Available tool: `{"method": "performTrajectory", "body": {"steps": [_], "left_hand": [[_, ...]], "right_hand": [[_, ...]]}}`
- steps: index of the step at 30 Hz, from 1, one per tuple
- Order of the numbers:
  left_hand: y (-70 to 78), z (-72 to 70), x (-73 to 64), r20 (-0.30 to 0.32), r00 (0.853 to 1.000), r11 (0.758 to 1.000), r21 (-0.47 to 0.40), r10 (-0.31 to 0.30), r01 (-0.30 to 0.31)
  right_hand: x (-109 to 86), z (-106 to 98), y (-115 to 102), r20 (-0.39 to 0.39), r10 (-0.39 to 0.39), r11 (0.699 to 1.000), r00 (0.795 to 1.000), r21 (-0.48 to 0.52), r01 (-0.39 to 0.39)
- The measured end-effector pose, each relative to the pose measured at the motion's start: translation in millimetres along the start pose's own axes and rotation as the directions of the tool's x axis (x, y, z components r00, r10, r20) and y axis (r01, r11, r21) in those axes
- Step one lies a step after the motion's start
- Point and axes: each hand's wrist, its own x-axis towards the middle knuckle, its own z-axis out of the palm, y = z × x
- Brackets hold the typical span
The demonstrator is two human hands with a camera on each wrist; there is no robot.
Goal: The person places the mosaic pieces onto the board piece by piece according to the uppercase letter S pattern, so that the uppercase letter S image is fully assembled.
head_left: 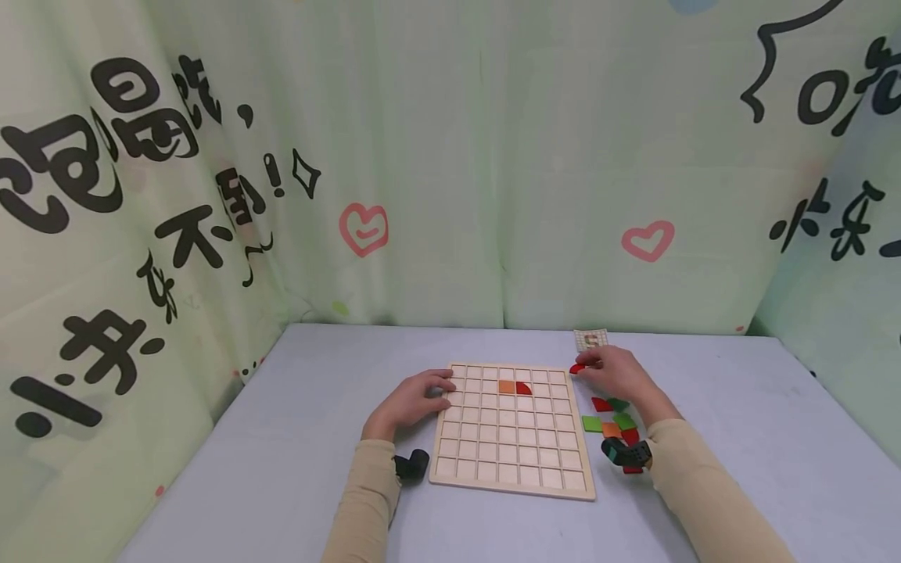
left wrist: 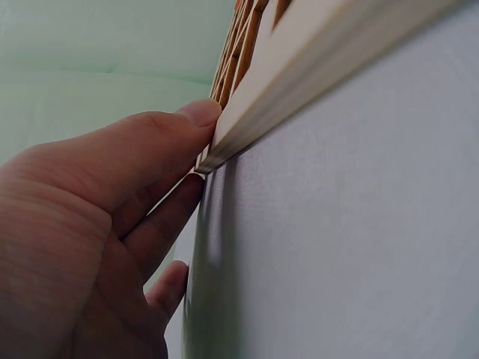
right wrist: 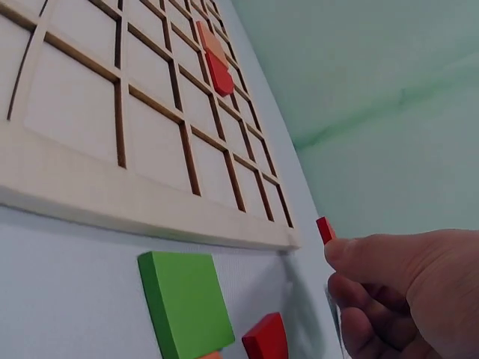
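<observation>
A wooden grid board [head_left: 510, 438] lies on the table with an orange square tile [head_left: 507, 387] and a red quarter-round tile [head_left: 523, 389] side by side in its cells. My left hand [head_left: 418, 397] rests at the board's left edge; in the left wrist view the thumb [left wrist: 200, 114] touches the rim, with the other fingers lying loosely beyond. Off the board's far right corner, my right hand [head_left: 619, 374] pinches a small red tile [right wrist: 325, 229] between thumb and fingers. Most of that tile is hidden by the fingertips.
A small gridded pattern card [head_left: 590, 339] lies behind my right hand. Loose tiles lie right of the board, among them a green square [head_left: 592, 424], an orange tile [head_left: 611, 430] and a red tile [head_left: 601, 404]. Printed curtains [head_left: 503, 172] surround the table [head_left: 338, 375].
</observation>
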Motion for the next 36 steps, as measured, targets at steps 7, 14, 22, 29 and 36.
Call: {"method": "performTrajectory", "body": {"steps": [7, 14, 22, 29, 36], "left_hand": [[-2.8, 2.6, 0.5, -0.002, 1.0, 1.0, -0.009, -0.009, 0.009], [-3.8, 3.2, -0.3, -0.005, 1.0, 1.0, -0.014, -0.01, 0.01], [-3.0, 2.1, -0.6, -0.008, 1.0, 1.0, -0.013, -0.01, 0.01], [-3.9, 3.4, 0.2, -0.01, 1.0, 1.0, -0.028, -0.012, 0.012], [-3.2, 1.8, 1.6, -0.011, 1.0, 1.0, -0.013, -0.004, 0.004]], "right_hand": [[3.2, 9, -16, 0.008, -0.056, 0.997, 0.998, 0.049, 0.055], [8.1, 20, -29, 0.001, -0.081, 0.994, 0.997, 0.073, 0.081], [12.6, 33, -46, 0.047, -0.077, 0.992, 0.996, 0.102, 0.072], [19.3, 42, -55, 0.056, -0.152, 0.985, 0.987, 0.092, 0.146], [24.7, 48, -67, 0.088, -0.2, 0.979, 0.976, 0.067, 0.195]]}}
